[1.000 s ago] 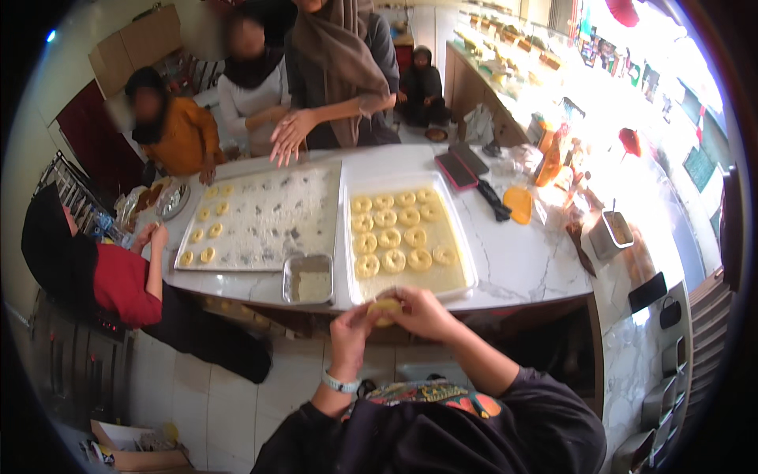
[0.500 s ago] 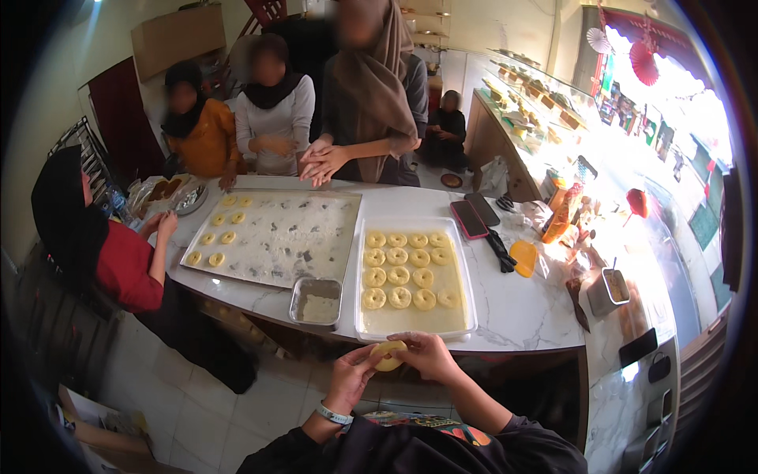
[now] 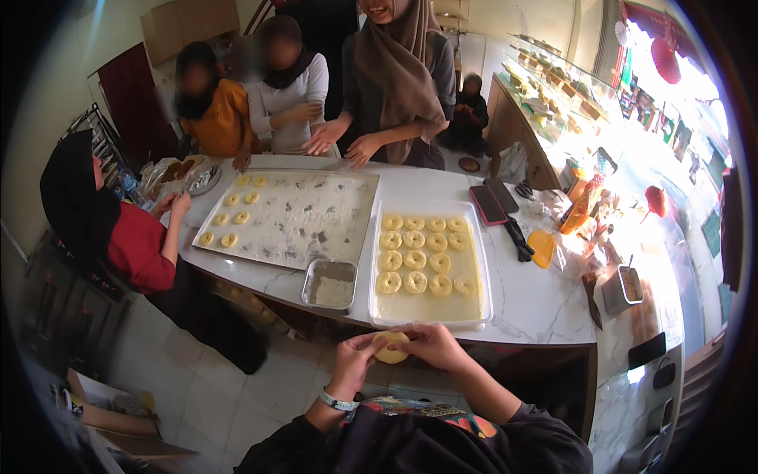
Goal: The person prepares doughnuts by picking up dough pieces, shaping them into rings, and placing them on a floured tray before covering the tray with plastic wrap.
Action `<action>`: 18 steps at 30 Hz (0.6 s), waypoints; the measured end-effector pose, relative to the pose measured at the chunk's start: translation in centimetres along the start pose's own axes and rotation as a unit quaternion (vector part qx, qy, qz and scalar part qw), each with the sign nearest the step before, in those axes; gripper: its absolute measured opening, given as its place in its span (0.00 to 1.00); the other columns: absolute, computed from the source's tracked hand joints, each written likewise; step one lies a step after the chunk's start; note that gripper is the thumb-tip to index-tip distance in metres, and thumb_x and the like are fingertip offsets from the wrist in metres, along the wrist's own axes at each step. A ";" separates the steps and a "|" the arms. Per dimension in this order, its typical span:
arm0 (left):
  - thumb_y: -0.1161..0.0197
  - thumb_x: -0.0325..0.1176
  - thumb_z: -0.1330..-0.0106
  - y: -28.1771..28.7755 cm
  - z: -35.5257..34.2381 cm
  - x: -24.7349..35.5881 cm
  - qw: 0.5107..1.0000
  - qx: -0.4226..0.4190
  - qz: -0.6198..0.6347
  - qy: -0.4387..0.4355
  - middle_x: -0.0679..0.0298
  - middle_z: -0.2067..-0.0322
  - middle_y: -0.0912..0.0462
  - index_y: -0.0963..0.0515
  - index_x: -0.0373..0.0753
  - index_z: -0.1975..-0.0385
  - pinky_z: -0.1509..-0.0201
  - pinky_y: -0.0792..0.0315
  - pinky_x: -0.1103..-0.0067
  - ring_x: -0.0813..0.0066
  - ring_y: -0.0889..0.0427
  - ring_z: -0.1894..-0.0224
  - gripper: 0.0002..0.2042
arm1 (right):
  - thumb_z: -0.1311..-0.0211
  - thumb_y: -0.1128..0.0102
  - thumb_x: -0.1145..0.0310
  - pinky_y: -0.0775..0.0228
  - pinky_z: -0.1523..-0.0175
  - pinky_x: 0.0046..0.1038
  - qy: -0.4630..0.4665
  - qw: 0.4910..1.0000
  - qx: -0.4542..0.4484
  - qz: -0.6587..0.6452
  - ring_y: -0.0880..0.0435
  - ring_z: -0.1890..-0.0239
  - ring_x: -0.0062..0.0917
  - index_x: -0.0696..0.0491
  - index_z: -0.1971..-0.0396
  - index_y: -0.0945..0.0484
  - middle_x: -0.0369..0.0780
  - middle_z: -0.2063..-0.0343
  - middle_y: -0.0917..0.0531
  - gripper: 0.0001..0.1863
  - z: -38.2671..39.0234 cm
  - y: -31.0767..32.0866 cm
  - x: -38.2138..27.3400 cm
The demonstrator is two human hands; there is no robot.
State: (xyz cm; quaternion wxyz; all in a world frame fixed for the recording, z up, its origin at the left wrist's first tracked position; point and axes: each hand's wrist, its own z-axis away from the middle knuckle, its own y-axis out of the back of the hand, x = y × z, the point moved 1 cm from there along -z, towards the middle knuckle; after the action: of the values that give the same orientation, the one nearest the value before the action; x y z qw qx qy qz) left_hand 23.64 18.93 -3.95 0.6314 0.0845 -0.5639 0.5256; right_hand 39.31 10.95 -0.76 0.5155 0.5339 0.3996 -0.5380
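A pale yellow dough ring (image 3: 392, 353) is held between both hands, just off the near edge of the counter. My left hand (image 3: 357, 360) pinches its left side, and my right hand (image 3: 436, 346) grips its right side, with fingers near the hole. Just beyond them lies a white rectangular tray (image 3: 430, 310) with several rows of similar rings on a yellowish base. Left of that tray is a metal tin (image 3: 329, 306) with pale flour-like powder in it. Farther left, a big floured sheet tray (image 3: 312, 207) carries several dough rings along its left side.
Several people stand around the marble counter (image 3: 537, 308): one in a red top (image 3: 140, 245) at the left, others across. Phones (image 3: 488, 205), black-handled tongs (image 3: 519, 239) and a yellow scraper (image 3: 542, 248) lie right of the white tray. A metal container (image 3: 622, 290) stands farther right.
The view has shifted, so the counter appears farther right and higher. Across the counter, a person's joined hands have come apart. Both my hands still hold the dough ring, now turned more face-on.
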 end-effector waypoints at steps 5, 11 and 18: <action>0.34 0.28 0.46 -0.6 -0.3 0.1 0.999 -0.043 -0.010 0.025 0.61 0.68 0.19 0.22 0.31 0.63 0.65 0.24 0.86 0.78 0.19 0.69 0.12 | 0.47 0.40 0.75 0.28 0.58 0.20 0.058 0.998 0.028 0.006 0.23 0.64 0.15 0.60 0.56 0.25 0.36 0.67 0.19 0.16 0.3 0.2 0.0; 0.34 0.28 0.46 -1.3 -0.4 0.5 0.999 -0.024 -0.032 -0.004 0.59 0.67 0.19 0.23 0.29 0.63 0.63 0.24 0.85 0.77 0.19 0.68 0.13 | 0.47 0.40 0.74 0.29 0.57 0.21 -0.050 0.997 0.051 0.028 0.22 0.61 0.17 0.62 0.55 0.27 0.40 0.65 0.20 0.18 1.8 0.8 -3.2; 0.35 0.28 0.45 -2.3 -0.6 -0.1 0.988 -0.082 -0.118 -0.049 0.60 0.68 0.18 0.23 0.28 0.62 0.61 0.26 0.85 0.80 0.20 0.67 0.13 | 0.46 0.41 0.74 0.30 0.54 0.21 0.026 0.996 0.039 -0.078 0.23 0.60 0.17 0.63 0.53 0.29 0.40 0.63 0.21 0.19 2.0 0.9 0.5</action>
State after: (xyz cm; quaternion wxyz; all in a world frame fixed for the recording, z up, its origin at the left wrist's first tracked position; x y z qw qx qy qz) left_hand 25.84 18.31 -3.11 0.6658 0.1240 -0.6213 0.3942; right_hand 39.88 8.80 -0.90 0.4399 0.5350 0.4322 -0.5775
